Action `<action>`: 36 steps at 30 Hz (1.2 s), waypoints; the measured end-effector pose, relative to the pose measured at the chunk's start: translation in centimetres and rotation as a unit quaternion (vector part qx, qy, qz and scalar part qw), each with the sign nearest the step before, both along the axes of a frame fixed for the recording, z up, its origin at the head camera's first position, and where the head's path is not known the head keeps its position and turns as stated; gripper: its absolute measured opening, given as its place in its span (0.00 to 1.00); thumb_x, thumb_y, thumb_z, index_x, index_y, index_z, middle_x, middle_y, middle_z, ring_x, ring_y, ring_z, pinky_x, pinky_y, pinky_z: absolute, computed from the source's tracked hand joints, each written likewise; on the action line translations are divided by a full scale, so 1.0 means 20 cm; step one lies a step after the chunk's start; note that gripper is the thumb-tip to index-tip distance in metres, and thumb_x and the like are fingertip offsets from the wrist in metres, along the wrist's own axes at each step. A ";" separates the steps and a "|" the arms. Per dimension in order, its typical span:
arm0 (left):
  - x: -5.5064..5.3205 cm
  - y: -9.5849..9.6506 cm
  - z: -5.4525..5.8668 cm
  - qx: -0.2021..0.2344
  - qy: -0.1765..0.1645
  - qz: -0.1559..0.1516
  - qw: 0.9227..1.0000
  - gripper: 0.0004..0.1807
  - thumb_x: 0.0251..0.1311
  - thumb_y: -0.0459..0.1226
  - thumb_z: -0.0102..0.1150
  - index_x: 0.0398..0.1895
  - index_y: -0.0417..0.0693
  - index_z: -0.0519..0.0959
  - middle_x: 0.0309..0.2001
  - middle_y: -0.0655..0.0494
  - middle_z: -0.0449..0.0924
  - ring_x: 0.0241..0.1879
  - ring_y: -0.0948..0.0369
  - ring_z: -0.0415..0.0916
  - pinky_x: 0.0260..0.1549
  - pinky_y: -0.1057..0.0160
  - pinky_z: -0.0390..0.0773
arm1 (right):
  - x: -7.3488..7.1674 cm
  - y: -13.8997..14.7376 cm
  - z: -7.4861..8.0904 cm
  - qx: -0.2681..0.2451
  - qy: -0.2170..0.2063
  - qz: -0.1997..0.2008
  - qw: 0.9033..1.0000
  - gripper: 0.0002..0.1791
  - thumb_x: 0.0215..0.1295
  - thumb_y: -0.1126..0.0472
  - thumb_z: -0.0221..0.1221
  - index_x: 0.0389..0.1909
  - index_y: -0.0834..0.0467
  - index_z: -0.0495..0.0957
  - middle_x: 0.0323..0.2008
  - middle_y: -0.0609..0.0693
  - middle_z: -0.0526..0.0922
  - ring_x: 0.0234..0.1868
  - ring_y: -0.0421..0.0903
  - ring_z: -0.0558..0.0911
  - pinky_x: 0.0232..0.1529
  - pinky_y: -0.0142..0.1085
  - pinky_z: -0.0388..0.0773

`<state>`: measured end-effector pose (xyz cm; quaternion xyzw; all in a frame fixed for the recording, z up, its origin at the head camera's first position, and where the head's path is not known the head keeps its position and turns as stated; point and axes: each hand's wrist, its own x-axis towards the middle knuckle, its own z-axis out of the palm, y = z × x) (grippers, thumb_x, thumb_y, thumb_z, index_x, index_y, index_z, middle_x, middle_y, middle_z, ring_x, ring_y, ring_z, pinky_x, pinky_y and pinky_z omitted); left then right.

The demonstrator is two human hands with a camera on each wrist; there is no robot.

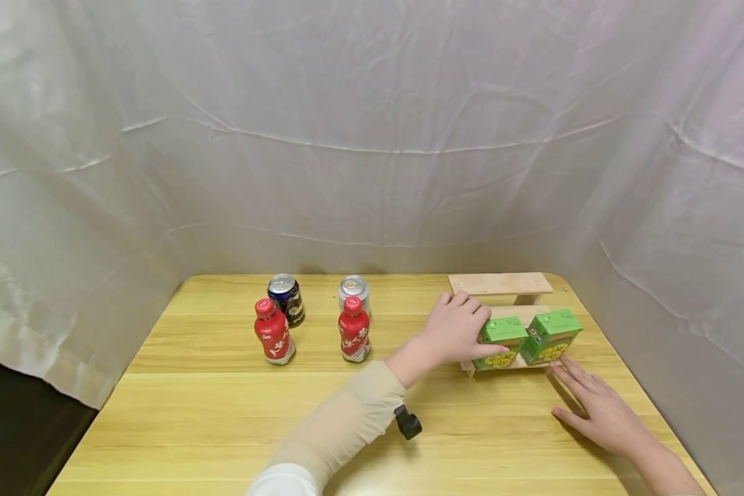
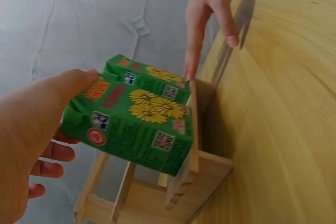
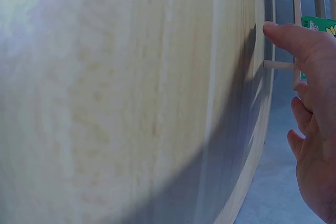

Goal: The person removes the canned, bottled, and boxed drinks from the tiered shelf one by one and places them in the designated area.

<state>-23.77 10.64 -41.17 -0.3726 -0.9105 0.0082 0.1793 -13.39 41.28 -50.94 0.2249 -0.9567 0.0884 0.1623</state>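
A small wooden two-tier rack (image 1: 502, 283) stands at the right of the table, with two green drink cartons printed with yellow flowers on its lower tier. My left hand (image 1: 455, 329) grips the left carton (image 1: 502, 333), thumb across its front and fingers toward its far side. In the left wrist view the thumb lies on the same carton (image 2: 137, 119), and some fingertips show past its edge. The right carton (image 1: 553, 335) sits close beside it. My right hand (image 1: 601, 413) has its fingers extended, their tips at the rack's front edge near the right carton.
Left of the rack stand two red bottles (image 1: 274, 333) (image 1: 354, 331). A dark can (image 1: 287, 300) and a silver can (image 1: 354, 288) stand behind them. A black device (image 1: 407, 421) is at my left wrist. Grey curtain (image 1: 372, 172) surrounds the table's back and sides.
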 end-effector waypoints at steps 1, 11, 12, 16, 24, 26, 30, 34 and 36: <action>0.00 0.01 0.00 -0.004 0.002 0.002 1.000 0.35 0.53 0.77 0.37 0.45 0.65 0.73 0.46 0.69 0.76 0.48 0.65 0.67 0.47 0.63 0.63 | 0.00 0.00 0.00 -0.001 0.000 0.000 1.000 0.46 0.53 0.51 0.69 0.73 0.54 0.61 0.74 0.60 0.58 0.71 0.20 0.34 0.70 0.21 0.23; -0.02 0.11 -0.07 -0.026 -0.024 0.026 0.999 0.36 0.54 0.78 0.33 0.47 0.66 0.72 0.50 0.70 0.76 0.54 0.64 0.68 0.54 0.61 0.64 | 0.00 0.00 -0.01 0.001 0.000 0.001 1.000 0.46 0.53 0.51 0.70 0.72 0.55 0.61 0.73 0.62 0.60 0.70 0.20 0.34 0.69 0.20 0.23; -0.02 0.11 -0.08 -0.024 -0.025 0.027 0.999 0.36 0.54 0.78 0.33 0.47 0.66 0.72 0.49 0.70 0.76 0.54 0.65 0.68 0.54 0.61 0.64 | 0.00 0.00 -0.01 0.001 -0.002 0.001 1.000 0.46 0.53 0.51 0.70 0.72 0.55 0.61 0.73 0.62 0.60 0.70 0.20 0.34 0.69 0.20 0.23; -0.03 0.12 -0.09 -0.014 -0.017 0.026 0.999 0.33 0.56 0.77 0.33 0.43 0.66 0.72 0.47 0.71 0.76 0.51 0.65 0.68 0.52 0.61 0.64 | 0.00 0.00 0.00 -0.002 -0.004 -0.001 1.000 0.46 0.53 0.51 0.70 0.72 0.54 0.61 0.73 0.62 0.61 0.70 0.20 0.35 0.69 0.20 0.23; -0.03 0.11 -0.09 0.003 0.002 0.018 1.000 0.30 0.57 0.76 0.34 0.41 0.67 0.72 0.47 0.73 0.77 0.49 0.66 0.67 0.52 0.61 0.63 | 0.00 -0.01 0.00 -0.002 -0.001 -0.002 1.000 0.46 0.53 0.51 0.70 0.72 0.54 0.61 0.73 0.61 0.60 0.70 0.20 0.34 0.69 0.20 0.23; -0.02 0.11 -0.10 0.008 0.013 0.015 1.000 0.30 0.57 0.75 0.35 0.41 0.67 0.72 0.46 0.73 0.77 0.48 0.66 0.67 0.51 0.61 0.63 | 0.00 -0.01 0.00 -0.003 -0.003 -0.003 1.000 0.46 0.54 0.51 0.69 0.73 0.54 0.61 0.74 0.60 0.59 0.70 0.19 0.34 0.69 0.20 0.23; -0.02 0.08 -0.12 0.031 0.034 0.010 0.999 0.29 0.57 0.74 0.38 0.40 0.67 0.73 0.45 0.74 0.78 0.46 0.66 0.66 0.50 0.61 0.63 | 0.00 -0.01 0.00 -0.003 -0.010 -0.003 1.000 0.46 0.55 0.51 0.69 0.73 0.54 0.60 0.75 0.60 0.57 0.71 0.20 0.34 0.69 0.20 0.22; -0.01 0.04 -0.13 0.053 0.043 0.008 0.998 0.28 0.57 0.73 0.42 0.38 0.66 0.73 0.43 0.74 0.78 0.45 0.65 0.66 0.47 0.62 0.63 | 0.00 -0.01 0.01 -0.001 -0.009 0.001 1.000 0.46 0.55 0.51 0.69 0.73 0.55 0.60 0.74 0.61 0.58 0.71 0.21 0.34 0.69 0.20 0.23; 0.00 0.01 -0.13 0.061 0.044 0.008 0.997 0.27 0.56 0.73 0.43 0.38 0.65 0.73 0.42 0.74 0.78 0.44 0.65 0.66 0.46 0.62 0.63 | 0.00 -0.01 0.01 -0.001 -0.005 0.002 1.000 0.46 0.54 0.51 0.69 0.73 0.55 0.60 0.73 0.62 0.59 0.72 0.22 0.35 0.69 0.20 0.23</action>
